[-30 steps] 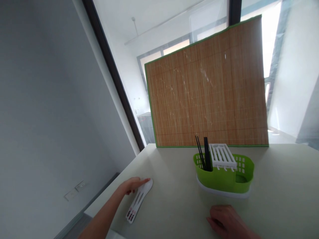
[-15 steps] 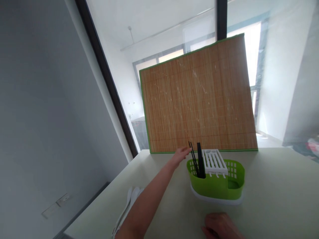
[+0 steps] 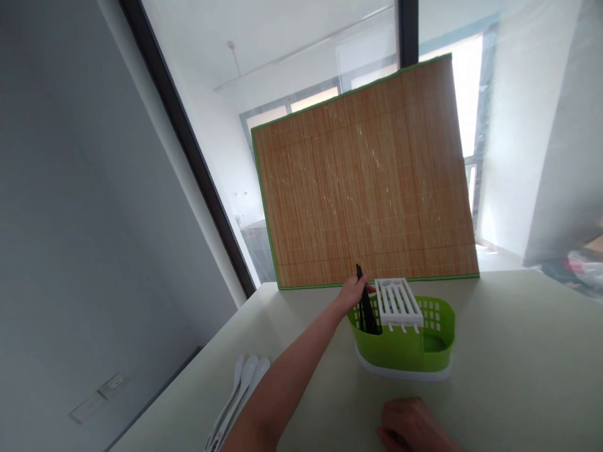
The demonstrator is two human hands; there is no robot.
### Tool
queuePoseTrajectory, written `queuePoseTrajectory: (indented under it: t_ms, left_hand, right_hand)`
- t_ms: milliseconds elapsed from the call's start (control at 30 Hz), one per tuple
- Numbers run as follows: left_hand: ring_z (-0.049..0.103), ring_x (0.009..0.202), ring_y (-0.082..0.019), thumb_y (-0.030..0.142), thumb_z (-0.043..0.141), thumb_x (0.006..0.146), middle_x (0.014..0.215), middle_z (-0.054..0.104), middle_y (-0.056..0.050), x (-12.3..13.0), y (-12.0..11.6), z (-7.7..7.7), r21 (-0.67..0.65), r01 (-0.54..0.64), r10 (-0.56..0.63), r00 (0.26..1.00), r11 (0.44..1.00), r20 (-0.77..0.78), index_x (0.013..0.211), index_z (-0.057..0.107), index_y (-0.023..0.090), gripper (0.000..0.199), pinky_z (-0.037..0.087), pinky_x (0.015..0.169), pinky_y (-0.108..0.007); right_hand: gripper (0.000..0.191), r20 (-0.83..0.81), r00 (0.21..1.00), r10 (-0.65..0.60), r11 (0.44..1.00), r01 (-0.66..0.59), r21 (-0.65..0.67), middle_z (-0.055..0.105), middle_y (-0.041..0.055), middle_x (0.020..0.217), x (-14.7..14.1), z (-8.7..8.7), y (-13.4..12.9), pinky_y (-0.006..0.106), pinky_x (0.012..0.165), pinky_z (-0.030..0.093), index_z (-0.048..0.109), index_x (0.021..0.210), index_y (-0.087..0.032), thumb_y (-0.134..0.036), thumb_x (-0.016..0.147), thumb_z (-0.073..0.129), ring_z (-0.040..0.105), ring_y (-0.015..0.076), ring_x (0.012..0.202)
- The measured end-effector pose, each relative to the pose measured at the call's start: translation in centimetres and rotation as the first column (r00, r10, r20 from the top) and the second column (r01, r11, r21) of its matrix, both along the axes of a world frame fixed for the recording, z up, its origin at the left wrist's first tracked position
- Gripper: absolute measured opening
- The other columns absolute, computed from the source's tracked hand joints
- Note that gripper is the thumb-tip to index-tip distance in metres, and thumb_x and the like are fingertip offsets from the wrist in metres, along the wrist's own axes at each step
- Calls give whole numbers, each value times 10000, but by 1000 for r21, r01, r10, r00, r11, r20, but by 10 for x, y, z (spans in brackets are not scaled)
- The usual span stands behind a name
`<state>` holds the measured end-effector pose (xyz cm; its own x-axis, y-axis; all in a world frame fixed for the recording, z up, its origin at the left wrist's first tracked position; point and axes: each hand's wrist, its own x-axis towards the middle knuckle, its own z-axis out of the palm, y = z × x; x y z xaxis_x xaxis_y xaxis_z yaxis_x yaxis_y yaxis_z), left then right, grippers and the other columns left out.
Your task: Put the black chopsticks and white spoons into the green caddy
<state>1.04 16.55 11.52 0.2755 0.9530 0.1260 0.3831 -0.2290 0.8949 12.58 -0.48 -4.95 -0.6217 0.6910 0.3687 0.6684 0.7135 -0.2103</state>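
Observation:
My left hand is closed around the upper part of a bundle of black chopsticks. The chopsticks stand, leaning a little, in the left compartment of a green utensil caddy. A white slotted rack with small hooks sits across the middle of the caddy. My right hand rests on the table in front of the caddy, its fingers curled in and nothing seen in them. Several white long-handled spoons lie on the left of the table, partly behind my left forearm.
The pale table carries the caddy and spoons. At its far edge a bamboo mat with green edging stands upright against the glass. A grey wall runs along the left.
My left hand has moved slightly right and closed around the chopsticks, drawing their spread tops together into one bundle. My right hand stays curled on the table.

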Motion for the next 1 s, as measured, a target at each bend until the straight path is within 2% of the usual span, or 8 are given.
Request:
queuePoseTrajectory:
  t_ms: [100, 233, 467, 633, 733, 867, 933, 1000]
  left_hand:
    - [602, 842, -197, 399, 356, 909, 875, 658, -94, -8, -16, -2, 170, -55, 64, 997, 984, -51, 779, 598, 147, 373, 437, 812, -320]
    - [573, 876, -217, 446, 319, 915, 886, 640, -84, -14, -39, -11, 458, -91, 218, 948, 884, -231, 858, 597, 161, 402, 421, 812, -340]
    - [563, 926, -264, 421, 363, 901, 830, 650, -97, -9, -57, -29, 435, -40, 274, 827, 900, -490, 802, 603, 164, 365, 378, 876, -419]
    - [593, 769, -199, 391, 271, 937, 714, 654, -46, -9, -57, -29, 437, -75, 204, 945, 896, -255, 721, 576, 179, 430, 329, 950, -457]
    - [564, 619, -152, 475, 256, 935, 610, 592, -21, -8, -54, -15, 419, -167, 154, 986, 893, 65, 679, 516, 178, 470, 448, 741, -331]
    - [420, 420, -84, 604, 327, 876, 527, 406, 56, -17, -44, 27, 354, -323, 134, 874, 878, 466, 694, 408, 202, 449, 355, 429, -207]
    - [351, 391, -67, 631, 361, 852, 531, 354, 74, -33, -40, 51, 349, -400, 168, 826, 847, 538, 717, 389, 212, 441, 299, 384, -188]
    - [341, 399, -66, 637, 351, 851, 535, 352, 72, -59, -36, 68, 364, -439, 250, 851, 822, 463, 732, 401, 212, 444, 286, 386, -184]
  right_hand:
    - [197, -10, 1000, -3, 1000, 3, -5, 613, -21, 596, 1, 2, -2, 280, 504, 198, 469, 587, -193, -217, 782, 478, 511, 86, 518]
    - [209, -16, 1000, 4, 1000, -4, -14, 613, -21, 600, 1, 4, -4, 279, 513, 206, 475, 591, -195, -224, 797, 473, 516, 88, 522]
    - [202, -13, 1000, -4, 1000, 4, -9, 618, -11, 598, 1, 8, -2, 279, 507, 207, 493, 593, -195, -210, 793, 472, 526, 97, 525]
    - [203, -14, 1000, -6, 1000, 6, -4, 618, -12, 598, 1, 6, -3, 278, 508, 203, 489, 594, -194, -222, 795, 478, 525, 97, 525]
    - [207, -9, 1000, 0, 1000, 0, -2, 618, -12, 600, 1, 5, -3, 280, 508, 199, 488, 596, -194, -228, 799, 478, 519, 96, 521]
    - [235, -2, 1000, 10, 1000, -10, -4, 608, -8, 593, 2, 5, -4, 282, 509, 199, 487, 601, -192, -229, 830, 450, 516, 98, 521]
    - [257, 9, 1000, 17, 1000, -17, 0, 606, -2, 597, 3, 6, -4, 282, 510, 203, 491, 608, -191, -240, 853, 429, 521, 104, 530]
    - [283, 23, 999, 25, 1000, -25, 4, 604, 1, 597, 4, 6, -5, 281, 511, 210, 494, 608, -191, -255, 872, 414, 523, 106, 533]
